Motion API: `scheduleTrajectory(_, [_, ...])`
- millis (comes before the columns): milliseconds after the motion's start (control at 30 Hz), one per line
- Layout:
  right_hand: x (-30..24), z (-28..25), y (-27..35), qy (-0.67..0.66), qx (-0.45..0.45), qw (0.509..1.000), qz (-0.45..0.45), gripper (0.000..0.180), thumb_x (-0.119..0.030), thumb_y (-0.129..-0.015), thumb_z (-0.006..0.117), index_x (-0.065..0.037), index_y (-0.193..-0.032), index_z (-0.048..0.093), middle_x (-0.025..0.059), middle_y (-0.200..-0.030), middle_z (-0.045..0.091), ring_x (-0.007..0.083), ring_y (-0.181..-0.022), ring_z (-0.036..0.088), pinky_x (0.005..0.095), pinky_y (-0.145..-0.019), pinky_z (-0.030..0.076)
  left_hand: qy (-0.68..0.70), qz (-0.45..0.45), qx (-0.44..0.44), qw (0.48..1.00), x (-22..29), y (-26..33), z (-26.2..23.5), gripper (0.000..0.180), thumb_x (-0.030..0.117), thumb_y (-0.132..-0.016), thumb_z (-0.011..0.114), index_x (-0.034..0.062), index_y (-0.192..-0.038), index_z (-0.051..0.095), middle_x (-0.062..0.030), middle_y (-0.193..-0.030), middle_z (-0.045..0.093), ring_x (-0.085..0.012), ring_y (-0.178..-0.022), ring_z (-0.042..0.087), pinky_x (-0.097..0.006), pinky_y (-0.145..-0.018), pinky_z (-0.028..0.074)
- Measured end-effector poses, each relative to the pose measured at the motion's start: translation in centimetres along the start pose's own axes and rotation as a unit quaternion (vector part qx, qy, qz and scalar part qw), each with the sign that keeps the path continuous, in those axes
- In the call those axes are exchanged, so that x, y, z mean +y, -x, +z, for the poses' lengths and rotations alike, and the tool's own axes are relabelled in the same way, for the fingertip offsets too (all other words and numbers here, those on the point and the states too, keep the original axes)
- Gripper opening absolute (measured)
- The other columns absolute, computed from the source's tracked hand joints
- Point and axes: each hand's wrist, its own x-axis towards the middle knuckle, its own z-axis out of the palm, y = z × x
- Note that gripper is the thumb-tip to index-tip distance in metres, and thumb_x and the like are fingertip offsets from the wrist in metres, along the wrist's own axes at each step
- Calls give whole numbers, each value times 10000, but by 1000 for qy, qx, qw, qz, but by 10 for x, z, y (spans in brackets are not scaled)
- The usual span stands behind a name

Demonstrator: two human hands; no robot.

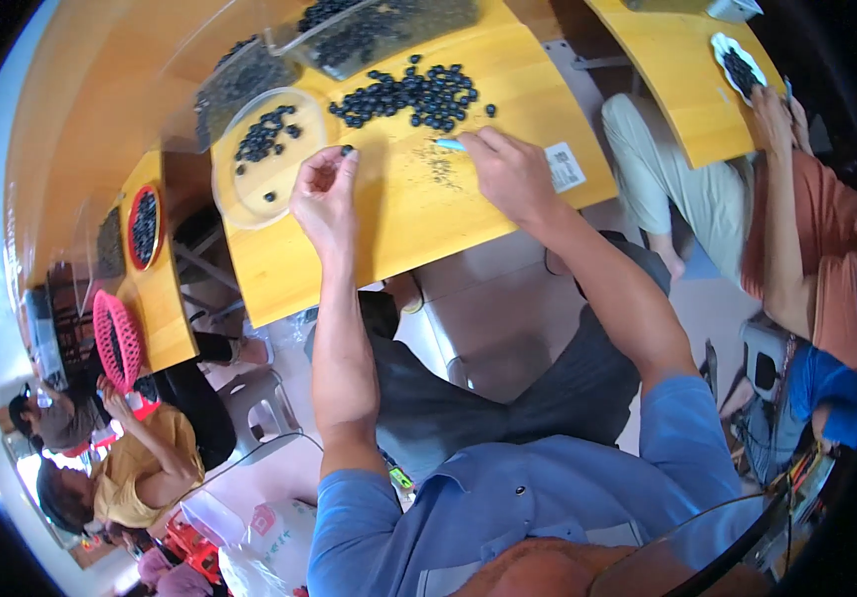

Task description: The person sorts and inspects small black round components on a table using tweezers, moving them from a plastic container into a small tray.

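Observation:
Between the thumb and fingertips of my left hand point(324, 204) is a small round black bead-like piece point(348, 150), pinched over the table. My right hand point(513, 177) is closed on a slim light blue tool point(450, 144); its tip points left toward the piece, apart from it. Whether the tool has a blade is too small to tell. A heap of similar black pieces point(413, 98) lies on the yellow table point(428, 224) beyond my hands. Dark crumbs point(440, 167) are scattered between them. Left of my left hand, a shallow clear tray point(232, 204) holds several more pieces.
Clear plastic bins point(349, 65) full of black pieces stand at the far edge. A white printed card point(565, 166) lies by my right hand. At the right, another person's hands point(776, 114) are near a white dish point(722, 45). People sit at a left table with a pink basket point(115, 343).

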Motion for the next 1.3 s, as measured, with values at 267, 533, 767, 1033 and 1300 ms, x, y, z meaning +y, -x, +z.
scheduleTrajectory(267, [-1,-2,0,-4,-2,1000,20,250,-33,-881,653,-80,-1112,738,76,-895,677,313,-763,705,426,-677,575,-333,220,103,911,-16,-52,-31,311,3,-866,771,4,-1170,706,-155,-1132,698,-293,-1105,649,-396,-982,519])
scheduleTrajectory(533, [1,-3,-2,-27,-4,999,39,218,-44,-906,660,-82,-1107,738,79,-904,680,317,-775,706,426,-688,577,-279,213,-149,925,-10,-16,61,291,149,-894,792,2,-1139,739,-166,-1037,674,-348,-1000,654,-434,-892,526])
scheduleTrajectory(767, [2,-4,-2,-23,-6,999,30,193,-32,-893,663,-69,-1070,732,85,-888,665,313,-770,700,422,-688,577,-295,215,-130,922,-13,-20,75,268,156,-875,815,-1,-1084,755,-164,-966,678,-342,-924,658,-429,-849,533])
scheduleTrajectory(1033, [5,-1,0,-29,10,999,25,201,-31,-832,651,-71,-1020,709,85,-848,646,305,-764,705,443,-657,578,-123,102,-150,976,-4,-9,59,256,82,-974,693,10,-1215,743,-136,-1054,714,-202,-886,698,-325,-852,557])
scheduleTrajectory(1300, [1,-4,-2,-21,-23,999,42,198,-51,-900,669,-79,-1082,744,79,-897,670,302,-799,706,416,-697,578,93,-23,-163,982,-13,7,58,226,38,-1005,658,-40,-1211,708,-73,-1078,679,-116,-845,641,-253,-776,534])
